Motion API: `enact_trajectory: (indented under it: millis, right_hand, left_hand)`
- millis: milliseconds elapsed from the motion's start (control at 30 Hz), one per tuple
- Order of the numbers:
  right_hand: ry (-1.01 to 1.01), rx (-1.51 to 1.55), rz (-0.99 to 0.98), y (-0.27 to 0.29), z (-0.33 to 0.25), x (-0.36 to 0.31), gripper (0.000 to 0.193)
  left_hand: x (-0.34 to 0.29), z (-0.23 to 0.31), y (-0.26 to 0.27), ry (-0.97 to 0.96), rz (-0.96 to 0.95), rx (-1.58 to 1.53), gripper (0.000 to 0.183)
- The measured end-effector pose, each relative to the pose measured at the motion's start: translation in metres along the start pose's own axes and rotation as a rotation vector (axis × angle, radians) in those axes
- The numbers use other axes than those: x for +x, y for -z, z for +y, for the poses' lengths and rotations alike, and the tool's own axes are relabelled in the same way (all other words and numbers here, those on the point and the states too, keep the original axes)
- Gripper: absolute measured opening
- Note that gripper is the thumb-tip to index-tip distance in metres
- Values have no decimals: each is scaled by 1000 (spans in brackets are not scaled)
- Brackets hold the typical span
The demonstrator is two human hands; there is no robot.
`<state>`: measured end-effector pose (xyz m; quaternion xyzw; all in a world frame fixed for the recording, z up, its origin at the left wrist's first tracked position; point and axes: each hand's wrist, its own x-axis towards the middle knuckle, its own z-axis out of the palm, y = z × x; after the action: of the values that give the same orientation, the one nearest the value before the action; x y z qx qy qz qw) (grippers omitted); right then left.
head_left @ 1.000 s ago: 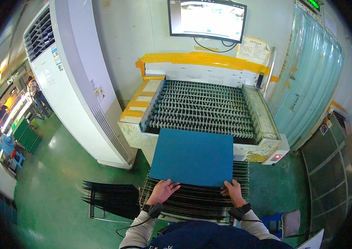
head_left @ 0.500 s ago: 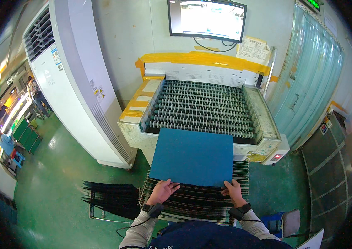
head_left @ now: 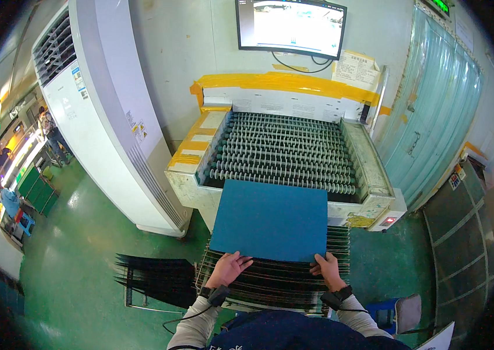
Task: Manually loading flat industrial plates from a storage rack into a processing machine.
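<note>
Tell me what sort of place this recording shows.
Probably a factory floor: a roller conveyor machine patched with yellow tape, a wall-mounted monitor, and a slotted wire rack beneath the flat blue rectangular panel both hands hold.

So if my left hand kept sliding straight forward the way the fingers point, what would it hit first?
Probably the blue panel: your left hand already touches its near edge. Beyond lies the roller conveyor, though depth is unclear.

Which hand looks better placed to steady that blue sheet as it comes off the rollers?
Neither clearly. The left hand and right hand both grip the near edge of the blue sheet, one at each corner, over the wire rack. It looks like a two-handed job.
</note>
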<state>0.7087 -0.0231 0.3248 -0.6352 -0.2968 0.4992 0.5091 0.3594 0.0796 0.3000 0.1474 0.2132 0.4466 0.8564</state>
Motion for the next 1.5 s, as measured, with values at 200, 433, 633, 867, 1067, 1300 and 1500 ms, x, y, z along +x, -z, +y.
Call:
enact_trajectory:
  millis: [200, 433, 633, 867, 1067, 1300, 1500]
  right_hand:
    - [13, 4, -2, 1, 3, 2, 25]
    - [18, 9, -7, 1, 3, 1, 26]
    - [10, 19, -11, 1, 3, 1, 26]
    - [14, 14, -3, 1, 4, 1, 26]
    - [4, 12, 0, -1, 0, 0, 25]
    - [9, -3, 1, 1, 2, 0, 25]
    - [12, 10, -6, 0, 2, -2, 25]
  left_hand:
    - [0, 0, 0, -6, -10, -5, 14]
    - [1, 0, 2, -1, -19, 4, 17]
    - [1, -1, 4, -6, -41, 11, 17]
    - [1, -1, 4, -10, -34, 17, 17]
    - [0, -1, 5, -7, -15, 9, 14]
    - [-2, 0, 0, -11, -33, 16, 18]
    - [-2, -1, 2, -7, -44, 9, 17]
